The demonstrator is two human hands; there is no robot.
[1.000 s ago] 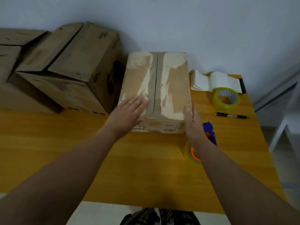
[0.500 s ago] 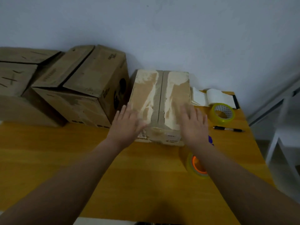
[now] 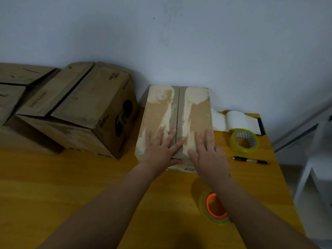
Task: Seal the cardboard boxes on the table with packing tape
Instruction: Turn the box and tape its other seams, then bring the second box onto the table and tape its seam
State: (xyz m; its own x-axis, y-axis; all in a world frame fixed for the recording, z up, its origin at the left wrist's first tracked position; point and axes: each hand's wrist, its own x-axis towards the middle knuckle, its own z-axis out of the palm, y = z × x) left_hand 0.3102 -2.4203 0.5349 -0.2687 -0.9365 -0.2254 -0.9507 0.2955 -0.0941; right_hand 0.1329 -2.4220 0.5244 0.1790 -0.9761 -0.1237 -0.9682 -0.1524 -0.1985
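A worn cardboard box (image 3: pixel 179 106) with torn white patches lies on the wooden table (image 3: pixel 71 186), its two top flaps meeting at a middle seam. My left hand (image 3: pixel 161 148) lies flat on the left flap near the front edge, fingers spread. My right hand (image 3: pixel 206 151) lies flat on the right flap beside it. Neither hand holds anything. A tape roll with an orange core (image 3: pixel 214 206) sits on the table under my right forearm, partly hidden. A second, yellowish tape roll (image 3: pixel 244 141) rests to the right of the box.
A larger brown box (image 3: pixel 77 108) stands left of the worn box, with more cardboard boxes (image 3: pixel 12 87) behind it at far left. A black pen (image 3: pixel 251 160) and white paper roll (image 3: pixel 237 121) lie at the right. A white chair (image 3: pixel 314 177) stands past the table's right edge.
Both hands have moved onto the top of the box and now press the flaps flat on either side of the seam. The view has tilted upward.
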